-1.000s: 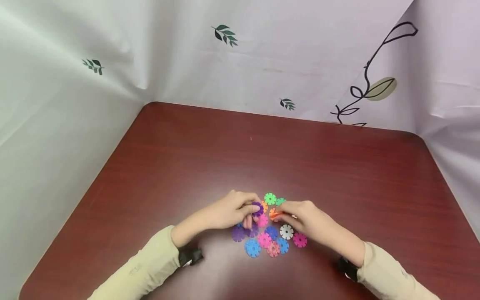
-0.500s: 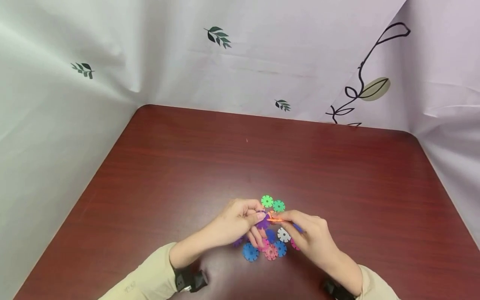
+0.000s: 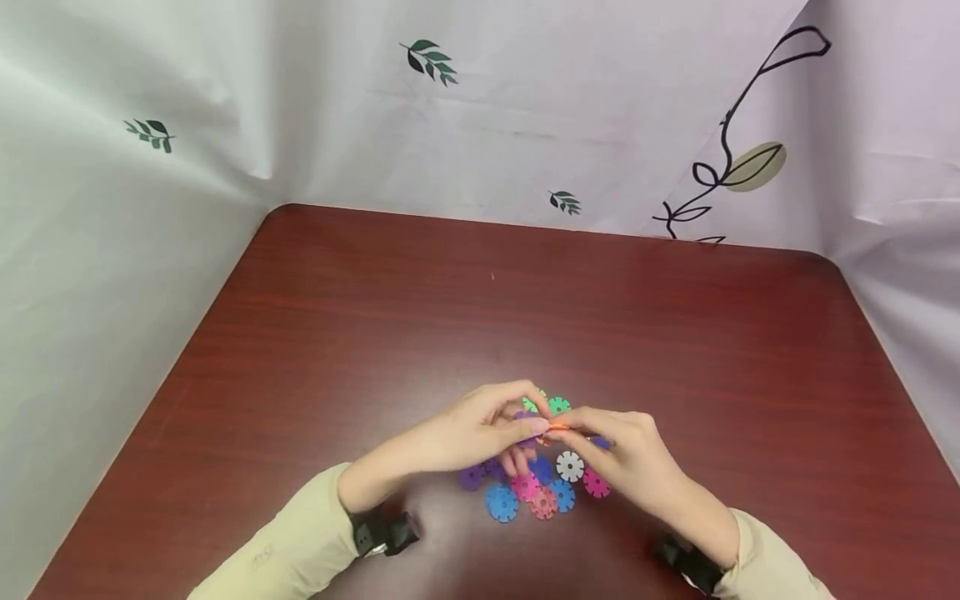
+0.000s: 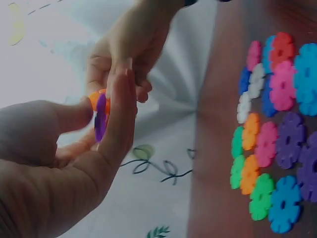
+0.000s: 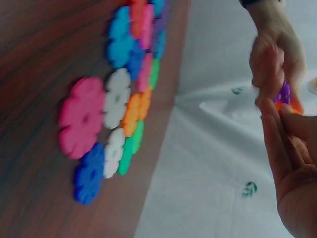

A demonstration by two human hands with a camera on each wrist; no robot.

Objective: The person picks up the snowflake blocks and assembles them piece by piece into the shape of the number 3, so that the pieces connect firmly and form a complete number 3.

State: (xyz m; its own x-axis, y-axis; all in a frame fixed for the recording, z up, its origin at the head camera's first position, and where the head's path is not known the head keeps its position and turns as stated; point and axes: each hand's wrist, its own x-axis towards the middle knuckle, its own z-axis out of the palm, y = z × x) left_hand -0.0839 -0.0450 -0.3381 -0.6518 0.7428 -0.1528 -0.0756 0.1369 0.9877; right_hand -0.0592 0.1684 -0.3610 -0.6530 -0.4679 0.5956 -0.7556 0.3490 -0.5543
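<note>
Over a cluster of notched plastic building discs, my two hands meet close together. My left hand [image 3: 472, 425] pinches a purple notched disc [image 4: 100, 119] between thumb and fingers. An orange notched disc [image 3: 557, 427], seen nearly edge-on, is pinched by my right hand [image 3: 633, 454] from the other side. In the left wrist view the orange and purple discs overlap at right angles, right by the left thumb tip. Fingers hide most of both pieces; I cannot tell whether their slots are joined.
Flat on the dark red table [image 3: 375, 292] below lie loose discs, among them a white one [image 3: 570, 467], a pink one [image 3: 597, 483], a light blue one [image 3: 502, 503] and a green one [image 3: 558, 405]. White cloth [image 3: 487, 125] with leaf prints hangs behind the table.
The orange disc in my right hand has come left to the purple disc in my left hand. The purple disc has turned from face-on, and both hands now touch at the fingertips.
</note>
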